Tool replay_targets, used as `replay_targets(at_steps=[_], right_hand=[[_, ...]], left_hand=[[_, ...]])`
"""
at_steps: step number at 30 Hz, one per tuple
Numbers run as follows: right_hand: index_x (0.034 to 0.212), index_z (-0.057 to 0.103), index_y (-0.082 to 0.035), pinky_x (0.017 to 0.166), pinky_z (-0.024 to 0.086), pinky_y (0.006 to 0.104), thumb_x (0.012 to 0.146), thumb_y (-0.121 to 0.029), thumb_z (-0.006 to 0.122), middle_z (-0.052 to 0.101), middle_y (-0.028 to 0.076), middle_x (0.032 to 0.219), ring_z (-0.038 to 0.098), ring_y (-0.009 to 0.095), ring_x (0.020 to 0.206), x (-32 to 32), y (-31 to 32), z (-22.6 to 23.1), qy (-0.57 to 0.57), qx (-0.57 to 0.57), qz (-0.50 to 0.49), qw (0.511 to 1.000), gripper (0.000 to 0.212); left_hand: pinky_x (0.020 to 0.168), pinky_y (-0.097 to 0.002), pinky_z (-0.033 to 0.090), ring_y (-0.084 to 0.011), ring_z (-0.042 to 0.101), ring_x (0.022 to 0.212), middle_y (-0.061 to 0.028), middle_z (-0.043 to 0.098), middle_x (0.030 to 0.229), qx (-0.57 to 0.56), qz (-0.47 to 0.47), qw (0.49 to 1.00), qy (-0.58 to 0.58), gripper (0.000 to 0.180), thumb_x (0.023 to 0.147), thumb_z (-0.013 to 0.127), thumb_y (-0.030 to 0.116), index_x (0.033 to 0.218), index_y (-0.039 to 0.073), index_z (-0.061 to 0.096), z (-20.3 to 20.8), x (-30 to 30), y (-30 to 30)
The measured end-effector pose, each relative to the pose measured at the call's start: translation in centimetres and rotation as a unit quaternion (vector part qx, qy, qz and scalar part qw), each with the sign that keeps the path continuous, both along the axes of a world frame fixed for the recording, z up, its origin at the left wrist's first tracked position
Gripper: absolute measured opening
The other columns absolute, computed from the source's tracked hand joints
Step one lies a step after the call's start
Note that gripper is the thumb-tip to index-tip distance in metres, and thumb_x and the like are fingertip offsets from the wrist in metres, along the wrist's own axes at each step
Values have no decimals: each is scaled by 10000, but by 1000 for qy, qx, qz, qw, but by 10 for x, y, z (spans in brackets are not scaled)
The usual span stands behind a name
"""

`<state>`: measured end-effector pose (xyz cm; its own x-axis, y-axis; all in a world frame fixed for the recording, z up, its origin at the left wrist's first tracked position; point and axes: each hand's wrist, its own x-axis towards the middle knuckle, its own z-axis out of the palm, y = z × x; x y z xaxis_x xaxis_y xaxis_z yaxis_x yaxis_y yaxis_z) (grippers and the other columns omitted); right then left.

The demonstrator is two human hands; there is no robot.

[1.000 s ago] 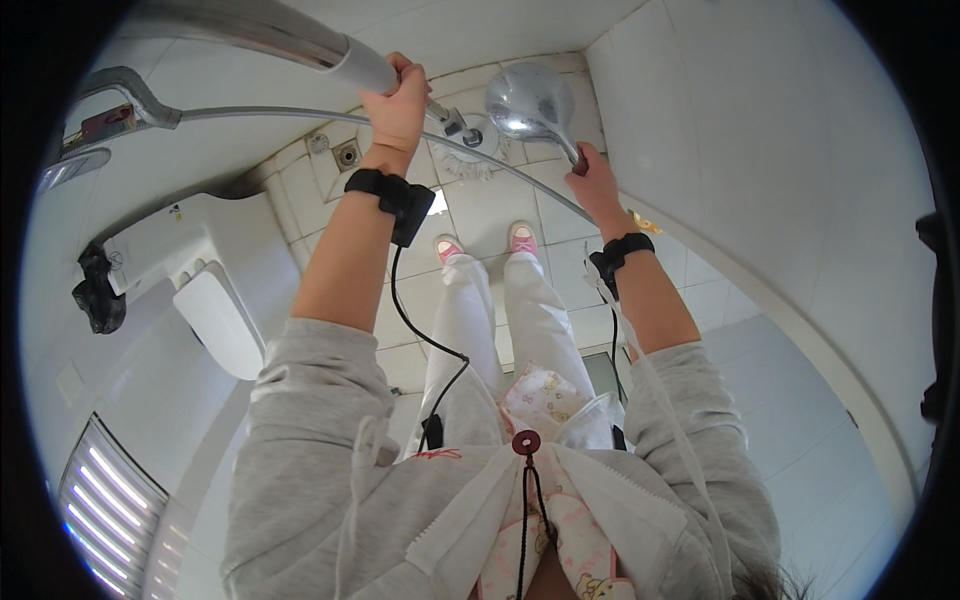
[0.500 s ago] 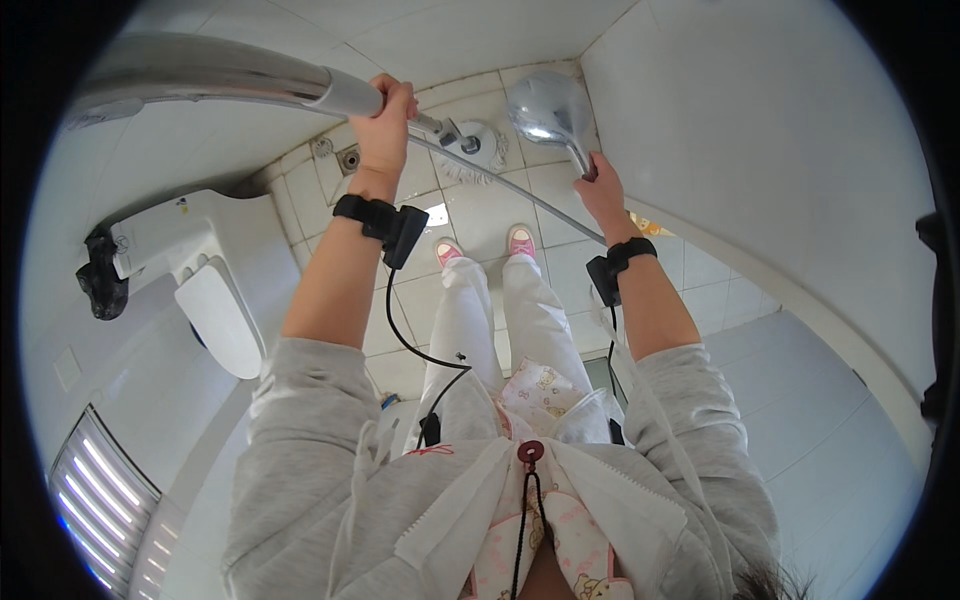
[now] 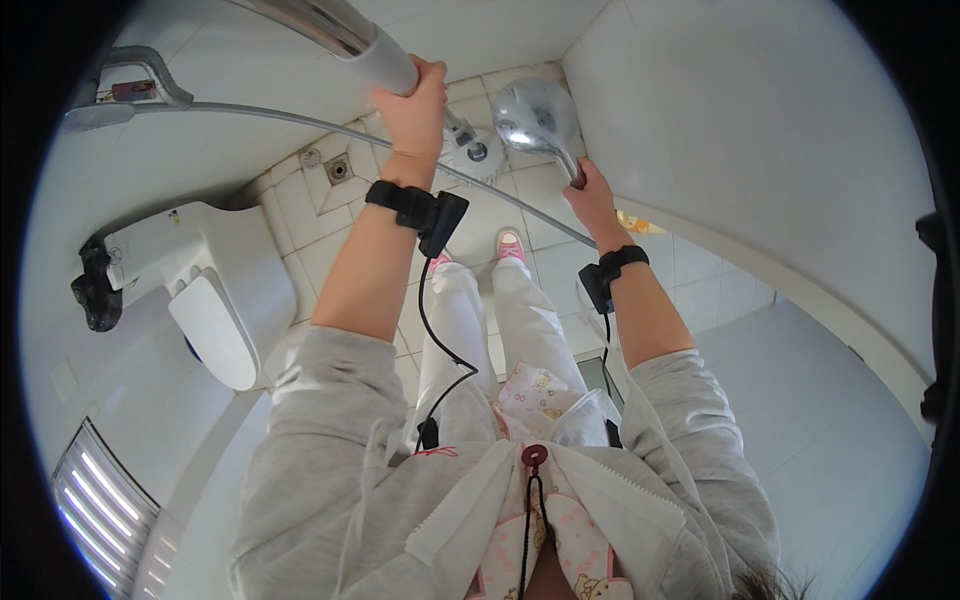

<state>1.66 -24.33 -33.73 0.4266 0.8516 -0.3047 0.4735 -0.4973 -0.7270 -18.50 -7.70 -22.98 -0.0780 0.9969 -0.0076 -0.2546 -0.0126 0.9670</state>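
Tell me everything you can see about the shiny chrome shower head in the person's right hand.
The shiny chrome shower head looks like polished metal: a round, domed head on a slim handle, with bright light reflecting off it. The right hand grips the handle, the head pointing up and away from the person, near the white wall. A grey metal hose runs across toward a wall fitting; its joint with the handle is hidden by the hand.

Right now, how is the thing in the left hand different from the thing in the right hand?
The left hand grips a thick, straight metal pole; the right hand holds a shower head by its thin handle. The pole is a plain long tube; the shower head ends in a round, wide face. Both are shiny silver metal.
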Motion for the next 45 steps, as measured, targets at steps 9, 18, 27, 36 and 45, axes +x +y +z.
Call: replay_targets(at_steps=[9, 18, 27, 36, 45], right_hand=[[1074, 519, -51, 651, 446, 337, 666, -79, 586, 558, 103, 755, 556, 256, 698, 0, 3, -2, -16, -2, -17, 1000, 414], [1078, 524, -59, 650, 447, 346, 663, -87, 581, 568, 103, 754, 566, 268, 706, 5, 5, -10, 0, -38, -17, 999, 420], [1052, 527, -54, 641, 443, 343, 661, -87, 586, 557, 102, 742, 556, 265, 693, 4, 3, -2, -28, -16, -1, 999, 397], [1065, 527, -40, 649, 440, 311, 670, -73, 601, 545, 89, 744, 539, 226, 686, -3, 1, -2, -12, 3, 29, 999, 403], [1052, 530, -56, 660, 448, 323, 667, -60, 589, 561, 112, 768, 551, 259, 699, -18, 2, -2, -8, 15, 46, 999, 390]], left_hand=[[501, -230, 358, -107, 453, 541, -27, 473, 581, 25, -86, 992, 93, 164, 770, 511, 21, 622, 39, 442, -56, 11, -16], [517, -260, 376, -104, 445, 548, -6, 481, 590, -36, -72, 996, 37, 120, 717, 571, 51, 624, 25, 502, -66, 1, 1], [535, -242, 393, -112, 452, 540, -24, 473, 571, -12, -109, 988, 105, 153, 781, 510, 55, 639, 22, 464, -54, -13, -1], [524, -237, 381, -103, 467, 550, -34, 490, 577, 4, -105, 993, 51, 162, 787, 529, 62, 639, 19, 477, -10, -60, -20], [515, -241, 364, -102, 441, 536, -26, 468, 564, -1, -91, 993, 74, 156, 810, 495, 43, 663, 24, 446, -23, -101, -50]])
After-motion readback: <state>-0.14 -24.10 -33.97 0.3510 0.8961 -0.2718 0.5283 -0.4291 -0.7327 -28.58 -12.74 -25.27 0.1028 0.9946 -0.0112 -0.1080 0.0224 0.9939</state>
